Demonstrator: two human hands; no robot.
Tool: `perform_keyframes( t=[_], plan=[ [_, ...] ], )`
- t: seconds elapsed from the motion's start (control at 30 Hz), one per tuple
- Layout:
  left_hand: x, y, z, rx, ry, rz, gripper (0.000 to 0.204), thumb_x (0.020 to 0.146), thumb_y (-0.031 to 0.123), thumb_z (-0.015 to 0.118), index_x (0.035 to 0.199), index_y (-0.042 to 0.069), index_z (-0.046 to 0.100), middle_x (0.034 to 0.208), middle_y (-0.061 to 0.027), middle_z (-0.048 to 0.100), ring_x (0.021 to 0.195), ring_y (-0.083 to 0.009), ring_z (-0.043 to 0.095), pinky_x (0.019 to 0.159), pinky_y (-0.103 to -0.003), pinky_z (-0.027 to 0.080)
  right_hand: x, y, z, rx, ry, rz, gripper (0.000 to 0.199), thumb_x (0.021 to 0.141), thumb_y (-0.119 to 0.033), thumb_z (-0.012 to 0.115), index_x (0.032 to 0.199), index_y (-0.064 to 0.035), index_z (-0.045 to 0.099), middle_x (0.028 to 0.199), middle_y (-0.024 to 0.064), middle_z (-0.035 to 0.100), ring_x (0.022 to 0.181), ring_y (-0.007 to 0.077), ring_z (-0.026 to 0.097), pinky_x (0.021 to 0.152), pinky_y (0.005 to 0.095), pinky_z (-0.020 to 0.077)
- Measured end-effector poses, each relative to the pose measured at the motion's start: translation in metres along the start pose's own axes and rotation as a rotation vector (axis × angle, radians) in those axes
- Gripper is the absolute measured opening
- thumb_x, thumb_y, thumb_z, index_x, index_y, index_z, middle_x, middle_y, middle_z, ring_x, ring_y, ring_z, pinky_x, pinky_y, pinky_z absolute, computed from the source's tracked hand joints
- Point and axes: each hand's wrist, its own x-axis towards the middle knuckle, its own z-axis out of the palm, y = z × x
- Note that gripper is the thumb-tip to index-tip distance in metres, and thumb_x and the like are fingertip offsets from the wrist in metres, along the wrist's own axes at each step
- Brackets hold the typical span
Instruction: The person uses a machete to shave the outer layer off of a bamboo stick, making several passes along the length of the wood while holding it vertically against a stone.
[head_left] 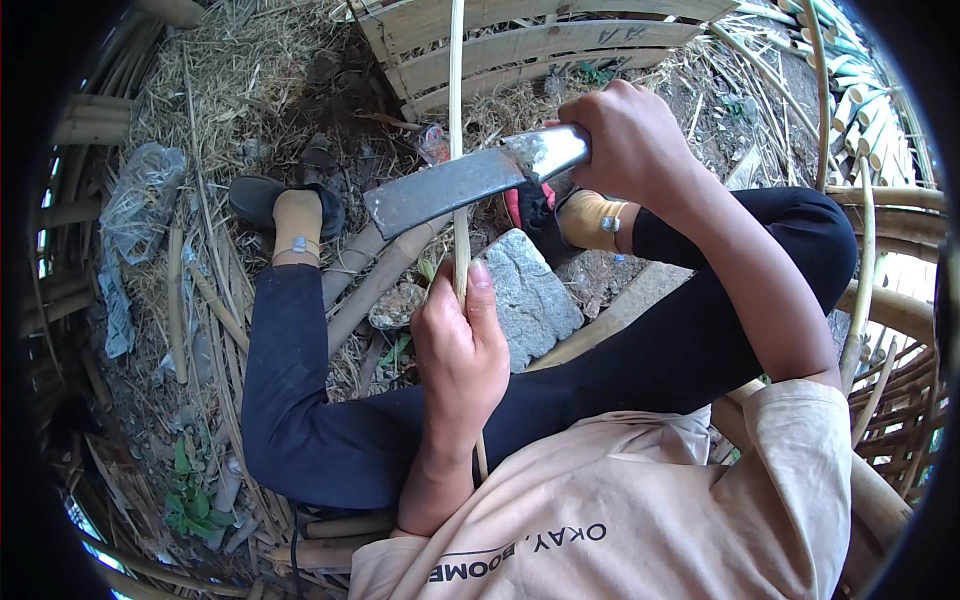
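Note:
A long, thin bamboo strip (457, 90) stands almost straight up the middle of the view. My left hand (458, 350) is closed round its lower part, with the thumb lying along it. Its lower end runs down past my wrist toward my shirt. In my right hand (632, 140) is a machete (440, 188) with a broad, dark, worn blade and a shiny metal-looking handle end. The blade crosses the strip a little above my left hand, its tip pointing left. Whether the edge touches the strip or bites into it I cannot tell.
Between my bent legs lie a grey stone block (525, 300) and bamboo poles (385, 280). Ahead stands a slatted wooden crate (540, 42). A clear plastic bag (145, 200) lies at left on straw-littered ground. Cut bamboo (870, 120) is stacked at the far right.

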Motion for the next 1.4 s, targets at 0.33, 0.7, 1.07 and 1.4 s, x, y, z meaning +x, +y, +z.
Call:
perform_keyframes(
  t=[0.33, 0.7, 1.07, 1.4],
  plan=[
    [-0.01, 0.012, 0.003, 0.074, -0.047, 0.061, 0.028, 0.104, 0.021, 0.05, 0.087, 0.0, 0.053, 0.054, -0.0162, 0.047, 0.047, -0.0358, 0.054, 0.046, -0.043, 0.037, 0.02, 0.045, -0.018, -0.199, 0.169, 0.209, 0.017, 0.074, -0.016, 0.07, 0.087, -0.0062, 0.075, 0.074, 0.0191, 0.068, 0.072, 0.0391, 0.067, 0.067, 0.0464, 0.0537],
    [0.002, -0.002, -0.011, -0.433, -0.218, -0.215, 0.036, 0.107, 0.036, 0.045, 0.084, 0.008, 0.048, 0.058, 0.0048, 0.037, 0.046, -0.0041, 0.033, 0.042, -0.025, 0.026, 0.0, 0.038, -0.039, 0.089, 0.152, 0.21, 0.041, 0.089, -0.039, 0.074, 0.081, 0.0008, 0.07, 0.062, 0.0124, 0.062, 0.055, 0.0208, 0.056, 0.059, 0.0384, 0.0465],
    [0.004, 0.005, -0.007, -0.705, -0.325, -0.281, 0.035, 0.108, 0.038, 0.041, 0.088, 0.009, 0.045, 0.06, 0.0079, 0.029, 0.045, -0.0002, 0.023, 0.039, -0.021, 0.017, -0.008, -0.009, -0.013, 0.057, -0.106, -0.013, 0.022, 0.058, -0.014, 0.07, 0.079, -0.0054, 0.073, 0.069, 0.0167, 0.067, 0.067, 0.0366, 0.068, 0.065, 0.043, 0.0561],
    [-0.005, 0.006, -0.005, -0.58, -0.261, -0.249, 0.037, 0.108, 0.041, 0.041, 0.087, 0.01, 0.044, 0.06, 0.007, 0.03, 0.044, -0.0007, 0.025, 0.038, -0.021, 0.019, 0.004, 0.0, 0.0, 0.044, 0.065, -0.047, 0.019, 0.058, -0.013, 0.072, 0.076, -0.0064, 0.074, 0.066, 0.0158, 0.067, 0.064, 0.0367, 0.067, 0.063, 0.0427, 0.0558]
  ],
)
